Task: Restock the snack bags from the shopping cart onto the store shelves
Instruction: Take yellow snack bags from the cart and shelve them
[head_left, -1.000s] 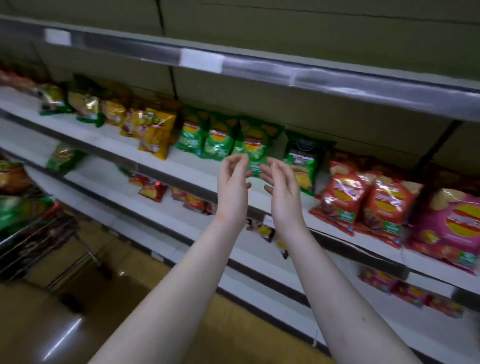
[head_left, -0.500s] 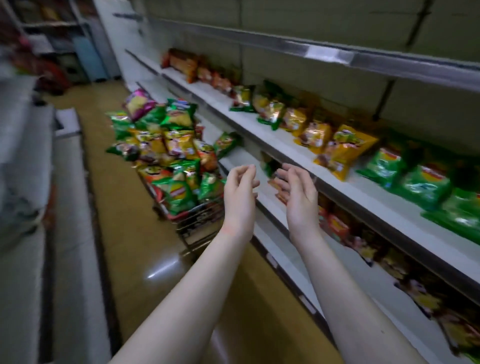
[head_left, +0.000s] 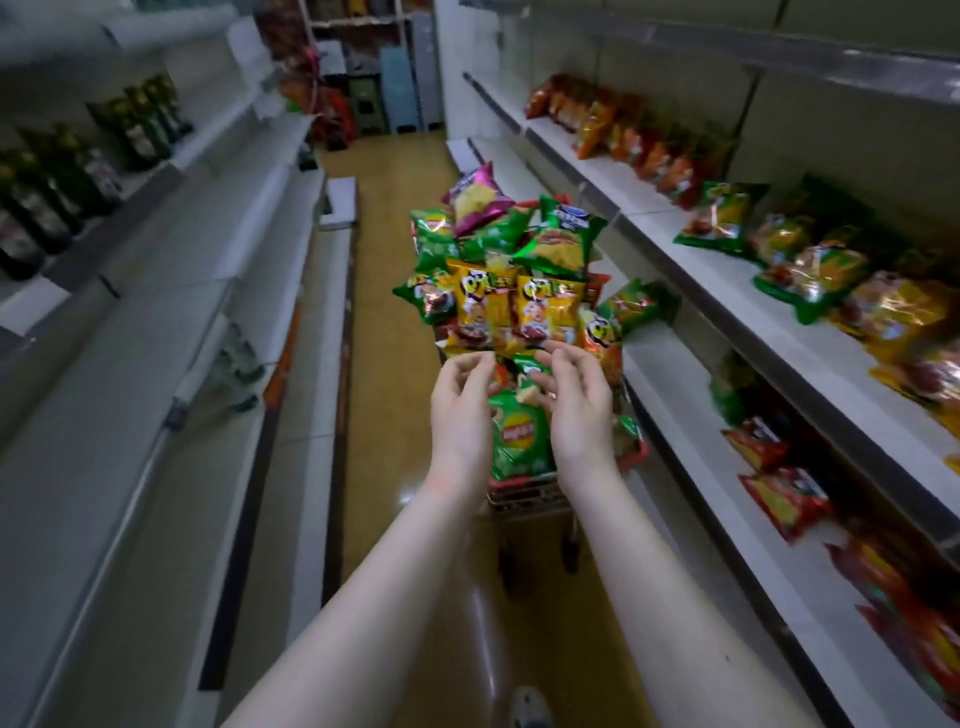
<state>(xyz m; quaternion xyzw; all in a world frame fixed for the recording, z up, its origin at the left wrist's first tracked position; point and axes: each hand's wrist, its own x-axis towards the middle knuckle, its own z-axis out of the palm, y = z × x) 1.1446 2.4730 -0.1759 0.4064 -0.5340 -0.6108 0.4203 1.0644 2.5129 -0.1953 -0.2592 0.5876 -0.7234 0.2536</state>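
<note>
A shopping cart (head_left: 524, 499) stands ahead of me in the aisle, heaped with snack bags. Two yellow bags (head_left: 514, 312) lie side by side on top, and a green bag (head_left: 519, 441) lies nearest me. Green and pink bags (head_left: 475, 200) pile up at the far end. My left hand (head_left: 462, 415) and my right hand (head_left: 576, 410) hover just above the near end of the heap, palms facing each other, fingers loosely curled and holding nothing. The green bag shows between them.
Shelves (head_left: 779, 332) on the right carry rows of orange, green and yellow snack bags, with red bags (head_left: 779, 493) on the lower shelf. Shelves on the left hold dark bottles (head_left: 62, 192). The yellow floor (head_left: 384, 249) runs down the aisle to stacked goods at the far end.
My view has swung left from the right-hand shelf to face down the aisle. Both hands have moved from in front of the shelf to over the cart, still holding nothing.
</note>
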